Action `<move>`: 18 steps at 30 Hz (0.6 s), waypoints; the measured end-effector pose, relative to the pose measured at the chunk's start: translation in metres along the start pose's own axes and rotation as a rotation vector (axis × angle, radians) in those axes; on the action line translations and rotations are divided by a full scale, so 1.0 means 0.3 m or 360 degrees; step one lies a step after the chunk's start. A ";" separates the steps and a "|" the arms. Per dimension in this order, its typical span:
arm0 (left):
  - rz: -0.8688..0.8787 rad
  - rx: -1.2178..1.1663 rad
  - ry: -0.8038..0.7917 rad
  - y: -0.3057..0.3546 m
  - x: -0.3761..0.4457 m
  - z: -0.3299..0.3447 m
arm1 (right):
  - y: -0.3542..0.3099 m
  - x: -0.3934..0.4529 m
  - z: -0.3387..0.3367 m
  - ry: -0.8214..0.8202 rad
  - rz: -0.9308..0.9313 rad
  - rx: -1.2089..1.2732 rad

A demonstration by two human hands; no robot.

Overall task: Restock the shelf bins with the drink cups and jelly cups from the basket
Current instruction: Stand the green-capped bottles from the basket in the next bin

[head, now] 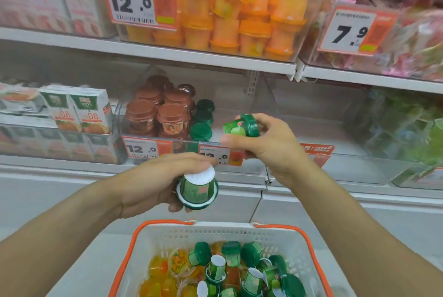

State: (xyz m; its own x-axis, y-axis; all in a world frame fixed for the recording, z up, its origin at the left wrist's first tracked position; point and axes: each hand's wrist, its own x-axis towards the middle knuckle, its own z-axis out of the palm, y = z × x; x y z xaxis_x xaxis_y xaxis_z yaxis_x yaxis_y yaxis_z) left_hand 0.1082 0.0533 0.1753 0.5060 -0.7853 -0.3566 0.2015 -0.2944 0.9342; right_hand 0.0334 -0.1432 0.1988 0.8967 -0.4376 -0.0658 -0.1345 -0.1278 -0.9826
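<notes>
On the middle shelf, a clear bin (pixel 275 105) holds brown-lidded cups (pixel 158 114) at its left and a few green-lidded cups (pixel 202 120) beside them. In front of it, the left hand (pixel 155 181) curls its fingers round an upturned green drink cup (pixel 197 188), white base uppermost, while the right hand (pixel 268 143) pinches a second green cup (pixel 241 126) on its side at the bin's front edge. Below, the white basket (pixel 227 234) with orange trim holds more green cups (pixel 244 270) to the right and orange jelly cups (pixel 167 275) to the left.
</notes>
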 end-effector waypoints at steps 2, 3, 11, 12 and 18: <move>-0.0032 0.0000 0.0121 -0.010 0.013 -0.008 | -0.020 0.092 -0.009 0.0174 -0.0063 -0.0165; -0.0050 0.0013 0.0154 -0.015 0.014 -0.011 | -0.021 0.143 -0.016 0.0220 -0.0055 -0.0310; -0.0134 0.0214 0.0251 -0.044 0.049 -0.017 | 0.037 0.418 0.034 -0.0338 0.0446 -0.1530; -0.0156 0.0272 0.0237 -0.047 0.055 -0.015 | 0.045 0.433 0.046 -0.0430 0.0522 -0.1593; -0.0219 0.0398 0.0068 -0.066 0.085 -0.010 | 0.112 0.482 0.068 -0.1079 0.0964 -0.1590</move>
State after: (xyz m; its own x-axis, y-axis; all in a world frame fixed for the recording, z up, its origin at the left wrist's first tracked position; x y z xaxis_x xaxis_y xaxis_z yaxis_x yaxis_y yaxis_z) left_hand 0.1197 0.0408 0.1477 0.5242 -0.7067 -0.4752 0.0604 -0.5257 0.8485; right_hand 0.1674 -0.1926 0.1528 0.5784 -0.1706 -0.7977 -0.5668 -0.7873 -0.2427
